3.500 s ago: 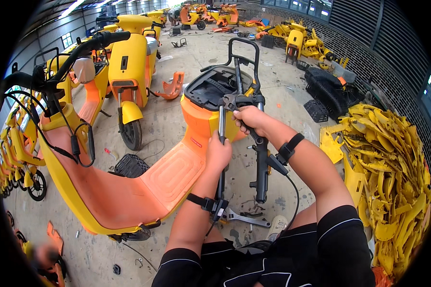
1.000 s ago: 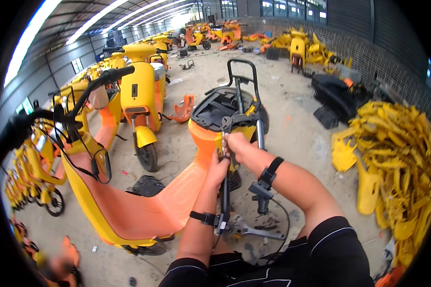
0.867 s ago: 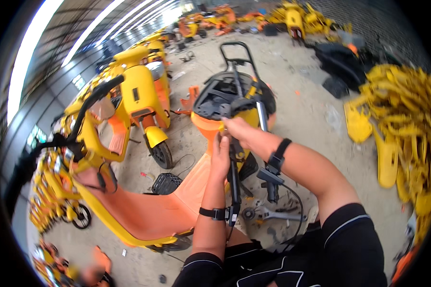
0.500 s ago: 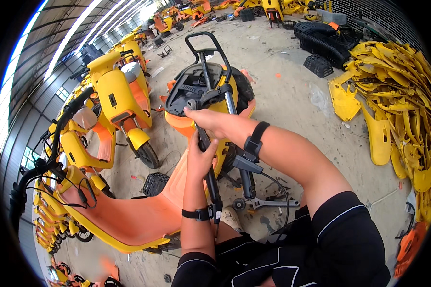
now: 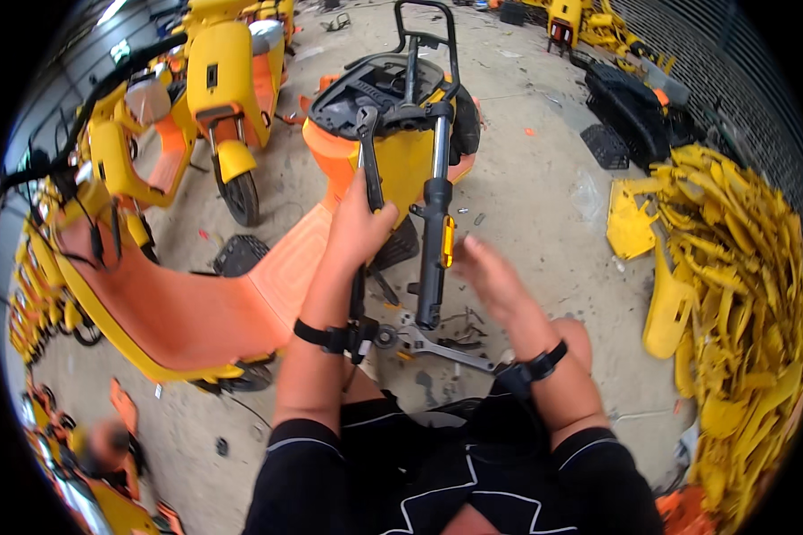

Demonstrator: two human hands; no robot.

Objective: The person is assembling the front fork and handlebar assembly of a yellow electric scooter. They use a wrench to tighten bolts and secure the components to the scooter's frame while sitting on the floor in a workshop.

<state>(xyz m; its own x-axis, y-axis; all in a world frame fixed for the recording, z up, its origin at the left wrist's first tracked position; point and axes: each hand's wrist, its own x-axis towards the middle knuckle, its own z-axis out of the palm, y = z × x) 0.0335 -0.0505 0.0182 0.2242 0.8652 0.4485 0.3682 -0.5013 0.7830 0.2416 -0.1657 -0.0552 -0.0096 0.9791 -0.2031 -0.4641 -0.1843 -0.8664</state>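
My left hand (image 5: 363,221) is closed around the handle of a dark adjustable wrench (image 5: 368,147), whose jaw end points away from me over the rear of a yellow and orange scooter (image 5: 299,259). Beside it a black front fork (image 5: 436,209) with a steering stem leans on the scooter's black seat base (image 5: 343,105). An orange reflector (image 5: 448,242) is fixed on its right leg. Just right of that leg my right hand (image 5: 498,278), blurred, has its fingers stretched out and holds nothing. The left leg is mostly hidden behind my left hand and forearm.
A large silver adjustable wrench (image 5: 451,349) lies on the floor near my legs, among small loose parts. Yellow scooters (image 5: 214,85) stand at the left. A heap of yellow panels (image 5: 745,312) fills the right, with black plastic parts (image 5: 629,107) behind it.
My right hand has let go near the wrench's head and moved right and toward me. The left hand still grips the wrench. My view has shifted, and the fork's right leg shows more fully.
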